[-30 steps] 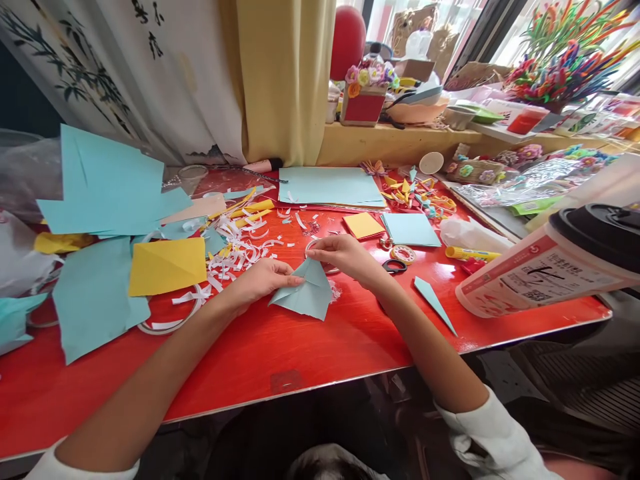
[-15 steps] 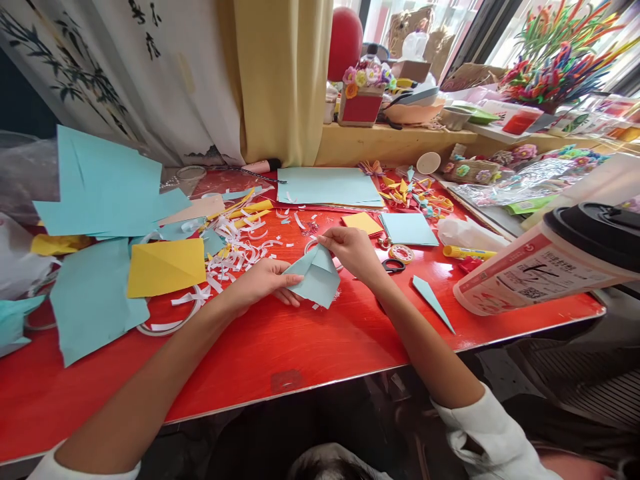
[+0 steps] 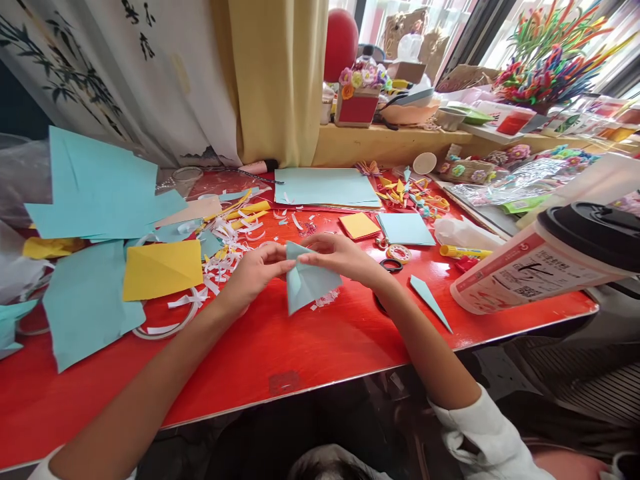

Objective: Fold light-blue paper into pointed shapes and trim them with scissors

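Observation:
Between my hands, above the red table, is a light blue sheet of paper (image 3: 309, 288) with creases in it. My left hand (image 3: 261, 268) pinches its upper left edge between thumb and fingers. On its top edge my right hand (image 3: 336, 257) also grips the paper, thumb in front and fingers behind. The paper's lower part hangs down to a pointed corner. Small white paper scraps (image 3: 327, 299) lie just behind it. To the right rests a folded narrow blue paper piece (image 3: 431, 303), and black-handled scissors (image 3: 391, 265) lie partly hidden by my right arm.
Blue sheets (image 3: 95, 293) and a yellow sheet (image 3: 163, 272) cover the left, beside white paper shreds (image 3: 225, 263). Behind are a blue paper stack (image 3: 325, 187), small blue squares (image 3: 406, 229) and yellow squares (image 3: 359, 225). A tilted paper cup (image 3: 530, 267) stands at the right.
My left hand has moved up to the paper's upper edge, and my right hand has shifted down beside it. The paper has turned, its pointed corner now hanging lower left.

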Demonstrator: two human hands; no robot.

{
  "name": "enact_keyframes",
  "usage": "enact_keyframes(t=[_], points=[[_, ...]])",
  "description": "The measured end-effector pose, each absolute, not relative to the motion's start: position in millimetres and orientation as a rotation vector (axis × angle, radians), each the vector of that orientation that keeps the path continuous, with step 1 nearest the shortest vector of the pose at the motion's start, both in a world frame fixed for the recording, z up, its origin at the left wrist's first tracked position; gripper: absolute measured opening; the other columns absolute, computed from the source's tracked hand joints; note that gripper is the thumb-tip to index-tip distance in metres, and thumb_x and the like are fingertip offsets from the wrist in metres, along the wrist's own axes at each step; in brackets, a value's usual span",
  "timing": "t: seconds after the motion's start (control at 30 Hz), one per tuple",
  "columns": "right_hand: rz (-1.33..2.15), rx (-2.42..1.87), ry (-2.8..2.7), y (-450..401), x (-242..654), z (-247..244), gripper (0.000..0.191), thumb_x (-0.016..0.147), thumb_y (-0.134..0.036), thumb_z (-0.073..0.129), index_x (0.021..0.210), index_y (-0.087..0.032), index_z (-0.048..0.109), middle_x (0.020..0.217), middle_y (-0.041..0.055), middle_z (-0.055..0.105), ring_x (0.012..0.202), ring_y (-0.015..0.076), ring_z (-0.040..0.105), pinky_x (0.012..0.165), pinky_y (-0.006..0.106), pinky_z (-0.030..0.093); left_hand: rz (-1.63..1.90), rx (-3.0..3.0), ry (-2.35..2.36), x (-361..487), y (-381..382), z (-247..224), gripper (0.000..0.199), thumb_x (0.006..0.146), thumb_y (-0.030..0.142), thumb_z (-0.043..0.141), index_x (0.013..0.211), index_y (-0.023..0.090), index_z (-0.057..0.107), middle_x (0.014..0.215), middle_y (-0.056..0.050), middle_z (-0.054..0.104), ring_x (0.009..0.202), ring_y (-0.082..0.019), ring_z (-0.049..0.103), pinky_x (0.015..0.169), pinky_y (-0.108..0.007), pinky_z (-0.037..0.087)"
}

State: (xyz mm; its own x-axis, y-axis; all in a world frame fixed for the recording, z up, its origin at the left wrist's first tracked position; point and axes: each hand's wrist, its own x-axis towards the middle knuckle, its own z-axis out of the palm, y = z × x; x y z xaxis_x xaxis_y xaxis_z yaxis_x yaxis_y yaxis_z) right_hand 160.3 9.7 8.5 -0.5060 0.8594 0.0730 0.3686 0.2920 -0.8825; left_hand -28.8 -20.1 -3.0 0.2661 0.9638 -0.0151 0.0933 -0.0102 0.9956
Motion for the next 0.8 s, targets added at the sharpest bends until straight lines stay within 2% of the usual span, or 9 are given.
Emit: enact_keyframes(t=[0.1, 0.2, 0.3, 0.4, 0.5, 0.63, 0.73, 0.8], points=[[1.3, -1.154, -1.989, 11.4, 164.0, 7.2, 0.033, 0.072, -0.04, 0.066, 0.091, -0.014, 0.066, 0.075, 0.0021, 0.061, 0.065, 0.0119, 0.051, 0.056, 0.024, 0.036, 1.042, 1.27, 1.068, -29.1, -19.7, -1.1, 0.034, 0.067, 0.031, 0.073, 0.09, 0.016, 0.053, 0.087, -0.001, 0.065, 0.075, -0.014, 0.063, 0.072, -0.031, 0.054], [1.385, -1.159, -1.855, 12.4, 167.2, 8.6, 0.031, 0.072, -0.04, 0.065, 0.087, -0.013, 0.066, 0.07, 0.0006, 0.058, 0.062, 0.0104, 0.049, 0.054, 0.023, 0.036, 1.022, 1.214, 1.108, -29.4, -20.3, 0.4, 0.037, 0.063, 0.028, 0.075, 0.088, 0.016, 0.05, 0.081, 0.0, 0.066, 0.069, -0.015, 0.066, 0.071, -0.033, 0.056], [1.314, -1.16, -1.659, 14.2, 169.2, 13.2, 0.039, 0.074, -0.049, 0.065, 0.09, -0.013, 0.066, 0.084, 0.0055, 0.063, 0.074, 0.0133, 0.057, 0.062, 0.024, 0.044, 1.085, 1.135, 1.129, -31.1, -19.9, 0.6, 0.032, 0.065, 0.024, 0.073, 0.085, 0.017, 0.048, 0.074, 0.002, 0.067, 0.064, -0.014, 0.067, 0.069, -0.029, 0.056], [1.161, -1.216, -1.459, 15.7, 170.6, 18.3, 0.05, 0.076, -0.059, 0.058, 0.095, -0.013, 0.063, 0.103, 0.012, 0.064, 0.091, 0.0182, 0.061, 0.071, 0.026, 0.052, 1.268, 0.962, 1.115, -34.2, -17.0, 0.3, 0.027, 0.067, 0.018, 0.069, 0.085, 0.017, 0.049, 0.075, 0.002, 0.068, 0.065, -0.013, 0.069, 0.069, -0.025, 0.056], [1.323, -1.225, -1.46, 11.4, 168.9, 19.9, 0.056, 0.079, -0.066, 0.05, 0.095, -0.014, 0.064, 0.105, 0.0134, 0.065, 0.092, 0.019, 0.063, 0.072, 0.027, 0.055, 1.444, 0.806, 1.057, -36.3, -13.2, -0.7, 0.024, 0.068, 0.012, 0.064, 0.086, 0.017, 0.049, 0.077, 0.003, 0.067, 0.068, -0.014, 0.07, 0.07, -0.024, 0.057], [1.674, -1.082, -1.739, -2.9, 152.7, 11.5, 0.047, 0.075, -0.059, 0.062, 0.092, -0.016, 0.067, 0.099, 0.0108, 0.067, 0.085, 0.0175, 0.065, 0.07, 0.026, 0.056, 1.487, 0.758, 1.009, -33.2, -13.0, -5.1, 0.024, 0.069, 0.009, 0.063, 0.086, 0.018, 0.048, 0.069, 0.006, 0.064, 0.065, -0.012, 0.07, 0.066, -0.022, 0.057], [1.675, -0.943, -1.503, -9.6, 134.4, -1.4, 0.042, 0.078, -0.052, 0.061, 0.108, -0.022, 0.063, 0.106, 0.0067, 0.066, 0.08, 0.0156, 0.064, 0.064, 0.028, 0.058, 1.343, 0.822, 0.985, -25.6, -18.2, -9.7, 0.026, 0.07, 0.013, 0.066, 0.091, 0.017, 0.052, 0.077, 0.002, 0.067, 0.064, -0.011, 0.069, 0.065, -0.021, 0.057], [1.656, -0.973, -1.304, -9.5, 125.8, -9.6, 0.034, 0.078, -0.045, 0.063, 0.103, -0.021, 0.063, 0.098, 0.0054, 0.067, 0.074, 0.0139, 0.063, 0.058, 0.025, 0.056, 1.258, 0.889, 0.985, -20.7, -22.3, -11.9, 0.028, 0.071, 0.018, 0.068, 0.095, 0.016, 0.054, 0.087, -0.001, 0.069, 0.066, -0.013, 0.069, 0.065, -0.023, 0.057]])
